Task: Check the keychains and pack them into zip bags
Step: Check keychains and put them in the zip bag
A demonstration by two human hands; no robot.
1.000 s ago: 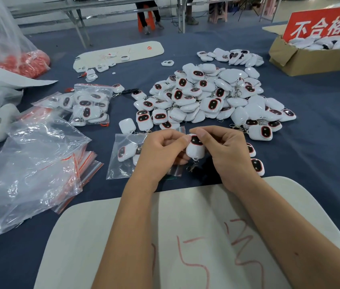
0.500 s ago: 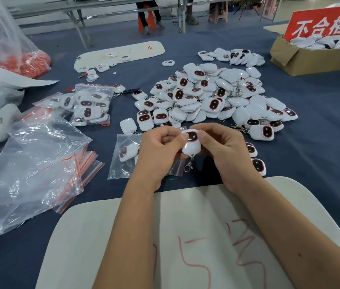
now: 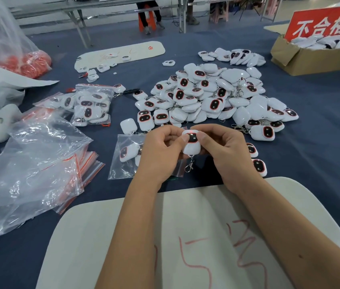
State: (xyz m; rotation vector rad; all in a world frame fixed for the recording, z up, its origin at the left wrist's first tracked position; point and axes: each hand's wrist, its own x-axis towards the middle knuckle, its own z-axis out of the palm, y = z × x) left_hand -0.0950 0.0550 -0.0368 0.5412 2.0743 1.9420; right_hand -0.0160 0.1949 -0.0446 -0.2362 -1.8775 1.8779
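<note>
Both hands hold one white keychain [image 3: 192, 148] with a dark, red-rimmed face turned up; its metal clasp [image 3: 189, 166] dangles below. My left hand [image 3: 160, 151] grips its left side, thumb on the face. My right hand [image 3: 223, 151] grips its right side, thumb on the face too. Under the hands lies a clear zip bag [image 3: 123, 161] with at least one keychain inside. A big pile of loose keychains [image 3: 213, 97] spreads just beyond the hands. A filled zip bag [image 3: 91, 107] lies further left.
A stack of empty zip bags with red seals [image 3: 85, 163] and a large crumpled plastic bag [image 3: 29, 163] lie at left. A white board with red writing [image 3: 185, 236] lies under my forearms. A cardboard box with a red sign [image 3: 311, 57] holds more keychains at far right.
The keychain has risen slightly between my hands and turned its dark face up. Both thumbs now rest on the face, and the clasp hangs clear below.
</note>
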